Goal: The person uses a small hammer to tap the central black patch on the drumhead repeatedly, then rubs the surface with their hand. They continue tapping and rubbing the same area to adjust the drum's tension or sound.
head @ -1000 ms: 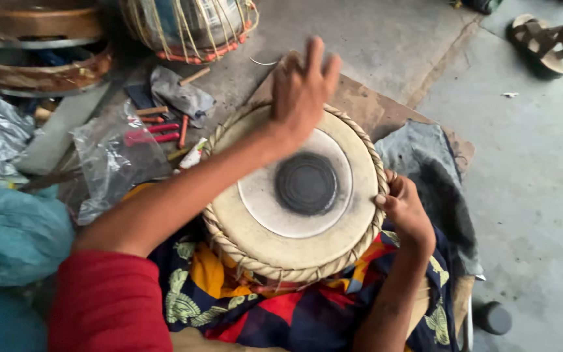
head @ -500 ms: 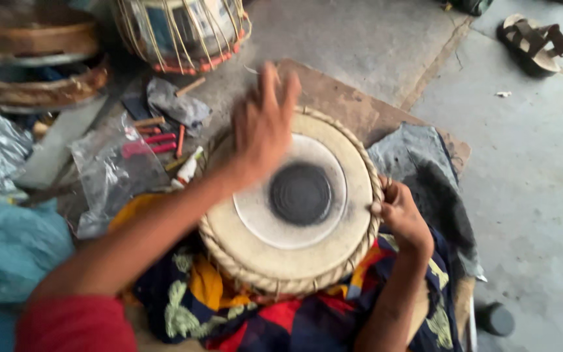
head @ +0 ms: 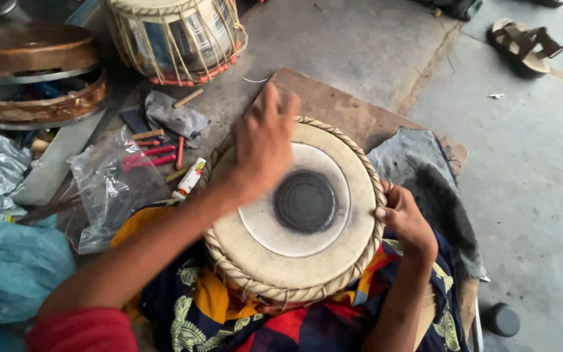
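Drum (head: 298, 251): left hand (head: 265, 146) spread open over it; right hand (head: 402, 218) clamped on its rim.

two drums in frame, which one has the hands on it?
The near drum with the black centre spot, on the lap; the laced drum at top stands untouched.

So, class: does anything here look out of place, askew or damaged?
Nothing looks damaged. The drum sits tilted on the patterned cloth, steadied at its rim by the right hand, the left hand blurred above the skin. One sandal lies alone on the floor, and small sticks lie scattered beside a plastic bag.
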